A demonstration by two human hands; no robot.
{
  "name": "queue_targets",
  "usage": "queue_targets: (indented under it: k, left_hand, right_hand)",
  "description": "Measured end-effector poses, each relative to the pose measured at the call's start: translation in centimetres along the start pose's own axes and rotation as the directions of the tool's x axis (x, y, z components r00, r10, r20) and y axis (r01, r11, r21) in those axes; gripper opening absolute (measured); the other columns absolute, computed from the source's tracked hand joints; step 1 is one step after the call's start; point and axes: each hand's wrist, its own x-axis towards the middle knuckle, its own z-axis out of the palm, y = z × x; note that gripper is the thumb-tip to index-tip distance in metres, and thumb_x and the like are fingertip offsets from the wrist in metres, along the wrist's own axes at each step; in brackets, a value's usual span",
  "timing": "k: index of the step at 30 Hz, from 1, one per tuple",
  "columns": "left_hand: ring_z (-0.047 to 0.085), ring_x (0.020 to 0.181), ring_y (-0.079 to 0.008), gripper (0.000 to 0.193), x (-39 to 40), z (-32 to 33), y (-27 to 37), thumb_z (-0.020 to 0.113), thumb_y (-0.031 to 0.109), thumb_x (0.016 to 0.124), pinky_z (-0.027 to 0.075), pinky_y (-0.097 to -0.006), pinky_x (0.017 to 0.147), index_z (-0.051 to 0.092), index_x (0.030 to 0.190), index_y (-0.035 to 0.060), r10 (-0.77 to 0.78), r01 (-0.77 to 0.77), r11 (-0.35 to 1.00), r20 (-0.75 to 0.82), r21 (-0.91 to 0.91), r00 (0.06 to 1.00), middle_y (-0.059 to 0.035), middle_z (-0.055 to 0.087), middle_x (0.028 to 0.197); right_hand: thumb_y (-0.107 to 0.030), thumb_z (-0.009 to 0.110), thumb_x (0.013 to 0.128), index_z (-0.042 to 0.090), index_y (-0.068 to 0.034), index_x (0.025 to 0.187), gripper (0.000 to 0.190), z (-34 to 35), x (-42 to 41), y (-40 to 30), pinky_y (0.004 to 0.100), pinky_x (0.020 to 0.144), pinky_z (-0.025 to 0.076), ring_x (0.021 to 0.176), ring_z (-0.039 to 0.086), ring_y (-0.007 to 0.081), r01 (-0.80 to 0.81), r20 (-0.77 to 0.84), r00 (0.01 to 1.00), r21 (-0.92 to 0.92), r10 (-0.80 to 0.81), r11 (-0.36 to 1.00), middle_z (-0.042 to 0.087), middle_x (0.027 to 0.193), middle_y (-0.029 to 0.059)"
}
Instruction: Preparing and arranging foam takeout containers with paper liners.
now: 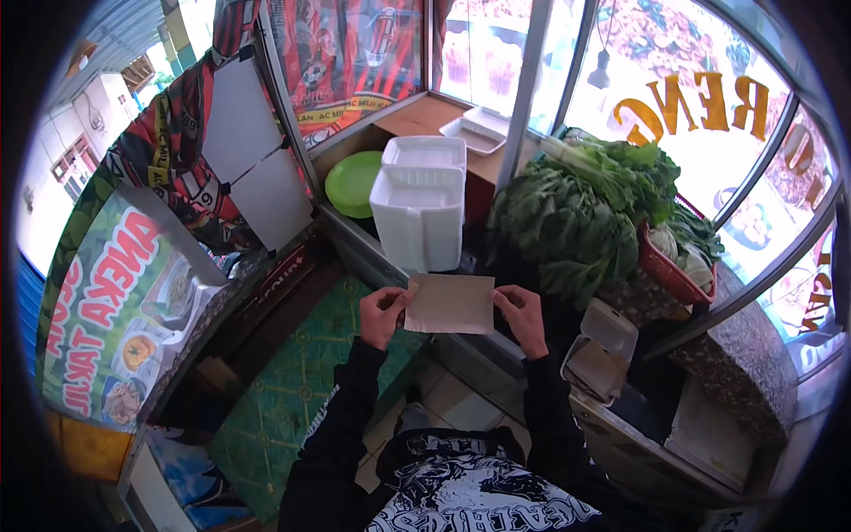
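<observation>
A rectangular sheet of brown paper (450,304) is stretched level between both hands. My left hand (384,315) pinches its left edge and my right hand (522,318) pinches its right edge. Just beyond the sheet stands a stack of open white foam food boxes (419,219), with green plastic plates (352,184) to its left. Right of my right hand, an open foam box (608,332) holds several brown paper pieces (594,371). Farther back, another open foam box (473,135) lies on a wooden shelf.
Leafy greens (572,206) are heaped at the right, beside a red plastic basket (675,272) of vegetables. A metal-framed glass case surrounds the counter. At the left is a green patterned surface (292,392); a light bulb (600,72) hangs at the upper right.
</observation>
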Motion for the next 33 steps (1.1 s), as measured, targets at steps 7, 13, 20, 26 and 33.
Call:
queue_targets:
  k: [7,13,20,26,33]
  left_hand:
    - [0.045,0.043,-0.0038,0.02,9.8,-3.2,5.2,0.063,0.018,0.077,0.034,-0.0193,0.039,0.062,0.08,-0.0014,0.091,-0.106,0.992,0.182,0.071,0.979,-0.0013,0.057,0.06]
    - [0.047,0.044,-0.0056,0.02,16.4,-3.6,7.0,0.064,0.018,0.077,0.039,-0.0207,0.04,0.061,0.079,-0.0011,0.118,-0.156,0.977,0.242,0.145,0.963,-0.0025,0.058,0.059]
    - [0.054,0.047,-0.0104,0.023,21.9,-4.0,4.8,0.067,0.019,0.073,0.043,-0.023,0.043,0.062,0.077,-0.0027,0.221,-0.289,0.893,0.222,0.345,0.95,-0.0075,0.06,0.06]
    - [0.054,0.049,-0.0115,0.018,25.3,-4.2,2.7,0.067,0.016,0.072,0.044,-0.0254,0.049,0.064,0.078,-0.0009,0.327,-0.39,0.822,0.216,0.416,0.92,-0.0074,0.061,0.061]
    - [0.058,0.053,-0.0175,0.027,26.0,-3.5,3.6,0.074,0.025,0.063,0.046,-0.0275,0.054,0.065,0.068,0.0,0.159,-0.316,0.68,0.287,0.662,0.945,-0.0113,0.061,0.06]
  right_hand:
    - [-0.011,0.061,0.077,0.062,0.005,0.084,0.017,3.5,7.5,-4.9,0.0204,0.061,0.043,0.067,0.055,0.0072,0.154,-0.045,0.987,-0.055,-0.157,0.986,0.061,0.073,0.0034]
    - [-0.011,0.062,0.075,0.063,0.004,0.082,0.017,4.9,14.5,-5.9,0.0217,0.062,0.045,0.068,0.058,0.0097,0.22,-0.064,0.969,-0.22,-0.239,0.95,0.063,0.073,0.0062]
    - [-0.014,0.063,0.072,0.064,0.004,0.081,0.021,5.7,19.8,-4.6,0.0256,0.061,0.047,0.065,0.061,0.0133,0.242,-0.007,0.965,-0.349,-0.261,0.905,0.064,0.07,0.0105]
    - [-0.014,0.062,0.07,0.064,0.004,0.079,0.02,6.5,22.0,-3.8,0.0282,0.06,0.048,0.062,0.062,0.0188,0.297,0.033,0.951,-0.377,-0.308,0.877,0.063,0.068,0.014]
    - [-0.013,0.062,0.065,0.064,0.001,0.072,0.016,6.8,22.6,-4.0,0.0342,0.059,0.047,0.056,0.057,0.0291,0.306,0.059,0.938,-0.604,-0.341,0.736,0.058,0.061,0.016]
